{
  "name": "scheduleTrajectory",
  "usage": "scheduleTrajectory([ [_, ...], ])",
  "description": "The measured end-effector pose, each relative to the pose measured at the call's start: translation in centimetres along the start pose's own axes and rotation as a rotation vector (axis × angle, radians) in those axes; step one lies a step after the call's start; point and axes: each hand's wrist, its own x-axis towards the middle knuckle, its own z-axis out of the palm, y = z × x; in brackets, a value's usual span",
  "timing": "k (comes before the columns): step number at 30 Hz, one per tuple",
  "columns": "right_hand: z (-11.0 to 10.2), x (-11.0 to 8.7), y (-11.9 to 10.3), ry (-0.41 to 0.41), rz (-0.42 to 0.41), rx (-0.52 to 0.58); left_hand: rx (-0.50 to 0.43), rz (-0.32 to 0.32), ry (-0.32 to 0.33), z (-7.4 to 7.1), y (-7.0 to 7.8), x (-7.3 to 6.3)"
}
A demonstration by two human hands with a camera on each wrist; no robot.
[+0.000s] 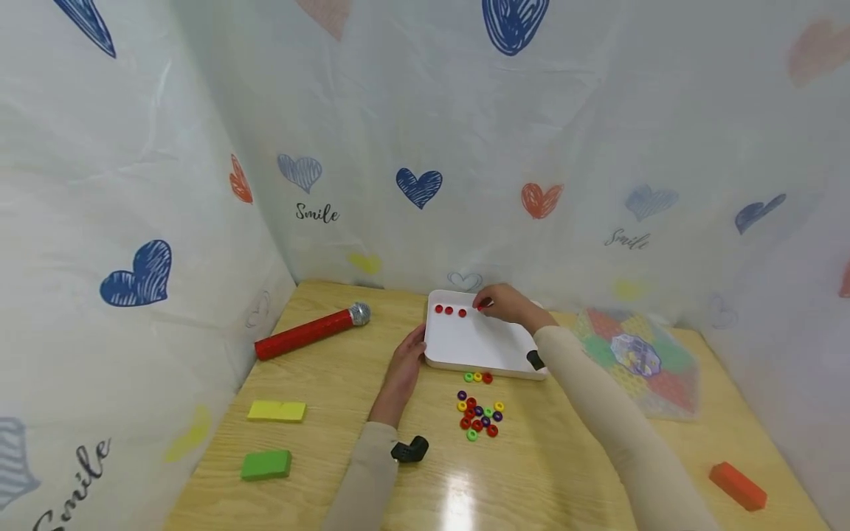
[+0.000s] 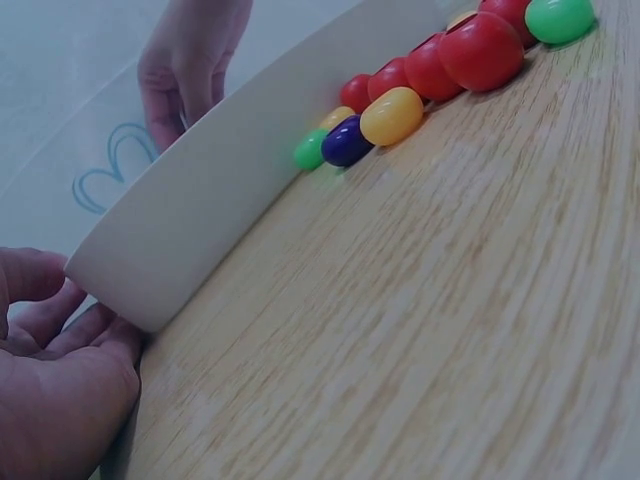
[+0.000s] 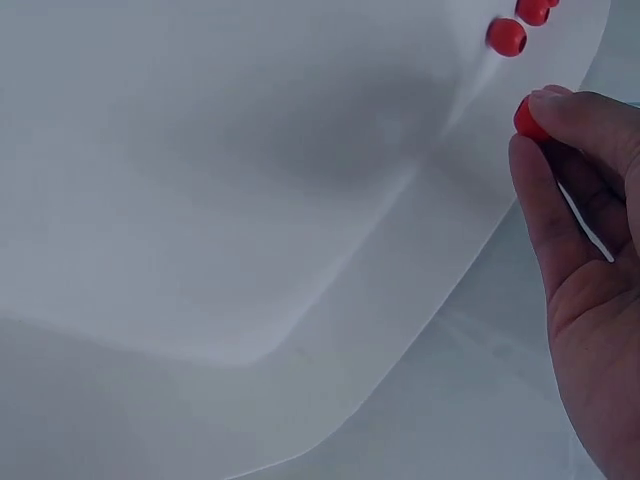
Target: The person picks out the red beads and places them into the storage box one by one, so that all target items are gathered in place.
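Observation:
A white tray (image 1: 479, 345) lies on the table with three red beads (image 1: 448, 310) in a row near its far left corner. My left hand (image 1: 403, 369) holds the tray's left edge; in the left wrist view its thumb is at the rim and its fingers (image 2: 95, 330) are against the outer wall. Over the far part of the tray, my right hand (image 1: 510, 304) pinches another red bead (image 3: 527, 120) between thumb and fingertips. In front of the tray lies a loose group of red, yellow, green and purple beads (image 1: 477, 425), with a few more beads (image 1: 478, 377) close to its near wall.
A red microphone (image 1: 305, 335) with a silver head lies at the back left. Yellow (image 1: 277, 411) and green (image 1: 265, 465) blocks are at the left, a red block (image 1: 738, 486) at the front right. A colourful plastic-covered packet (image 1: 637, 361) lies right of the tray. Patterned curtains surround the table.

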Motion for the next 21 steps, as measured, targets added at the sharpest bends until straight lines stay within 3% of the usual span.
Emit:
scheduleTrajectory([
  [8, 0.7, 0.8, 0.9, 0.009, 0.005, -0.028, -0.016, 0.019, -0.008, 0.3, -0.4, 0.6],
  [21, 1.8, 1.0, 1.3, -0.01, 0.057, 0.004, 0.022, 0.005, 0.009, 0.0, -0.5, 0.1],
])
